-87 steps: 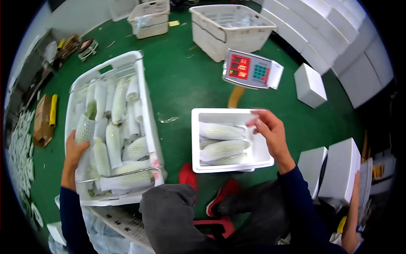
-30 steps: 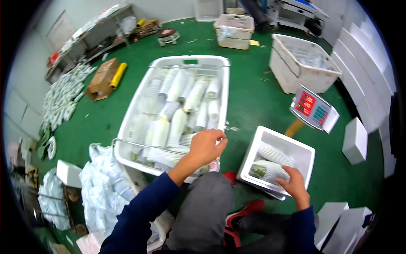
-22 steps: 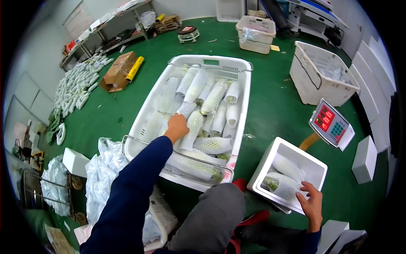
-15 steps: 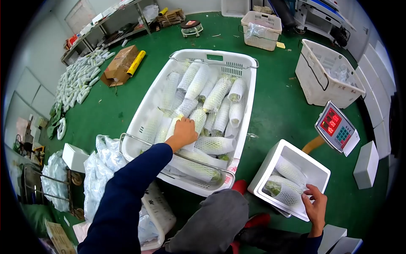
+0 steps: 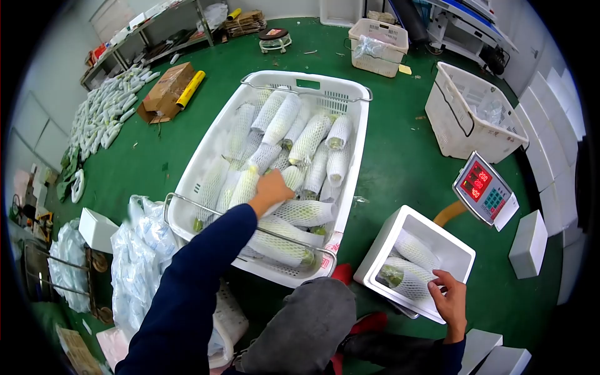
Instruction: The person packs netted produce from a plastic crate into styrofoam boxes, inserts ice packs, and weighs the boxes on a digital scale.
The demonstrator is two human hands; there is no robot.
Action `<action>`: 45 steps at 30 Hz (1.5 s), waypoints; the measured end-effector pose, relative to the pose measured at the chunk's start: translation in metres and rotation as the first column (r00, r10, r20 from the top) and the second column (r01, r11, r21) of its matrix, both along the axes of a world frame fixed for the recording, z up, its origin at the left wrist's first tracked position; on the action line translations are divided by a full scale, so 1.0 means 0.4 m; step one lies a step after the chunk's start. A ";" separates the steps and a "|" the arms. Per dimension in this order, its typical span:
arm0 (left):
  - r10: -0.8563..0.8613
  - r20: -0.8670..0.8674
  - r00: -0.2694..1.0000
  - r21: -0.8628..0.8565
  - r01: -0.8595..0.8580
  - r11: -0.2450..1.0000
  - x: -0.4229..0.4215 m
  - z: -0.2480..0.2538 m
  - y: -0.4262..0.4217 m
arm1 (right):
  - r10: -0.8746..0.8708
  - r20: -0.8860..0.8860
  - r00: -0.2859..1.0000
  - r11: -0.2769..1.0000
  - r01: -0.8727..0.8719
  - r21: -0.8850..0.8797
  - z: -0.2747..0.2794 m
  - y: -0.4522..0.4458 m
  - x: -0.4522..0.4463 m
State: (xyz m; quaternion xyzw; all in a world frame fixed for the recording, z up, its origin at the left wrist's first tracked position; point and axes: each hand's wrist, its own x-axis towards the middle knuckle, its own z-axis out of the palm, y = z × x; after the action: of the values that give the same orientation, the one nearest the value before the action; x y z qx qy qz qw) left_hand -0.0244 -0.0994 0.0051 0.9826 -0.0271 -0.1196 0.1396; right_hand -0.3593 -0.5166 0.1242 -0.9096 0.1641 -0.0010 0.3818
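Observation:
My left hand [image 5: 273, 189] reaches into a large white crate [image 5: 206, 140] of vegetables in white foam nets. Its fingers are closed on a netted vegetable [image 5: 290, 177] near the crate's middle, and the fingertips are partly hidden. My right hand [image 5: 447, 299] is at the right rim of a white foam box [image 5: 369, 255], its fingers curved and apart with nothing in them. Inside that box lie netted vegetables [image 5: 409, 279], one showing a green end. A scale display [image 5: 483, 189] with red digits stands behind the box.
Two white baskets [image 5: 432, 115] [image 5: 377, 59] stand at the back right. A foam block [image 5: 529, 245] is on the right. Plastic bags [image 5: 139, 265] lie at the lower left. Beyond the crate are a cardboard box [image 5: 167, 92], a yellow roll [image 5: 190, 89] and a vegetable pile [image 5: 105, 112].
My left hand has moved from the near side of the crate to its middle and closed on a vegetable. My right hand has drawn back from the vegetables to the foam box's rim.

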 end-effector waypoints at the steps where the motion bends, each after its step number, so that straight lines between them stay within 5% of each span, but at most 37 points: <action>1: -0.060 0.185 0.981 -0.037 0.068 0.997 -0.005 -0.016 -0.038 | 0.017 0.015 1.000 1.000 -0.017 -0.014 0.002 0.006 -0.001; 3: -0.161 0.545 0.823 -0.060 0.229 0.971 0.029 -0.068 -0.131 | 0.012 0.062 0.998 1.000 -0.014 0.024 0.013 0.028 0.002; 5: 0.038 0.026 0.999 -0.490 -0.020 0.871 0.111 -0.070 -0.245 | 0.003 0.050 0.999 1.000 -0.003 0.011 0.017 0.037 -0.003; 8: 0.256 0.074 0.964 -0.490 -0.188 0.851 0.192 -0.020 -0.380 | -0.009 0.044 0.999 0.999 0.011 -0.044 0.028 0.036 0.002; 11: 0.129 0.305 0.944 -0.255 -0.050 0.966 0.293 -0.053 -0.444 | -0.059 0.095 0.994 0.998 0.062 -0.020 0.011 0.015 0.003; 15: 0.145 0.130 0.981 -0.267 -0.106 0.958 0.415 -0.076 -0.441 | -0.106 -0.060 0.993 0.994 0.105 -0.017 0.024 0.030 0.068; 18: 0.010 -0.043 0.999 -0.729 -0.039 0.683 0.426 -0.102 -0.334 | 0.002 -0.001 1.000 1.000 -0.002 0.006 0.007 0.037 0.106; 21: -0.040 -0.126 0.991 -0.788 -0.076 0.611 0.357 -0.127 -0.253 | 0.015 0.069 0.998 0.999 -0.017 0.031 0.011 0.041 0.122; 23: -0.113 0.173 0.978 -0.500 0.186 0.846 0.260 -0.106 -0.187 | 0.087 -0.039 0.995 0.995 -0.085 0.061 0.003 0.002 0.103; 25: -0.307 0.168 0.937 -0.292 0.345 0.892 0.201 -0.050 -0.107 | 0.137 -0.061 0.989 0.990 -0.139 -0.030 0.058 0.027 0.101; 27: -0.499 -0.260 0.827 -0.129 0.482 0.867 0.230 0.088 -0.049 | 0.129 -0.114 0.985 0.991 -0.133 -0.025 0.038 0.010 0.073; 29: -0.235 0.108 0.966 -0.251 0.255 0.934 0.330 0.090 0.025 | 0.127 -0.108 0.986 0.987 -0.136 -0.084 0.031 0.003 0.051; 31: 0.149 0.493 0.857 -0.054 -0.141 0.989 0.444 0.086 0.080 | 0.075 -0.162 0.984 0.990 -0.093 -0.104 0.028 0.005 0.036; 37: 0.489 0.157 0.858 -0.375 -0.407 0.833 0.567 0.015 0.082 | 0.037 -0.204 0.978 0.998 -0.048 -0.049 -0.025 0.013 0.029; 41: 0.252 -0.298 0.921 -0.796 -0.385 0.467 0.627 -0.035 0.109 | 0.080 -0.265 0.961 0.996 -0.086 -0.014 -0.079 0.002 0.048; 42: 0.224 -0.227 0.948 -0.836 -0.308 0.455 0.586 -0.019 0.066 | 0.090 -0.267 0.960 0.995 -0.098 -0.017 -0.086 0.008 0.057; 45: 0.246 0.261 0.934 -0.403 -0.127 0.906 0.591 -0.065 -0.008 | 0.147 -0.285 0.947 0.986 -0.164 -0.036 -0.061 0.031 0.099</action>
State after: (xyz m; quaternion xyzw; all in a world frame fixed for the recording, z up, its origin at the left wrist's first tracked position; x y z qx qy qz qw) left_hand 0.2121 -0.1028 -0.0208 0.9413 0.0241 0.0554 0.3322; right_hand -0.3196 -0.5042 0.0996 -0.9216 0.1442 0.1536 0.3261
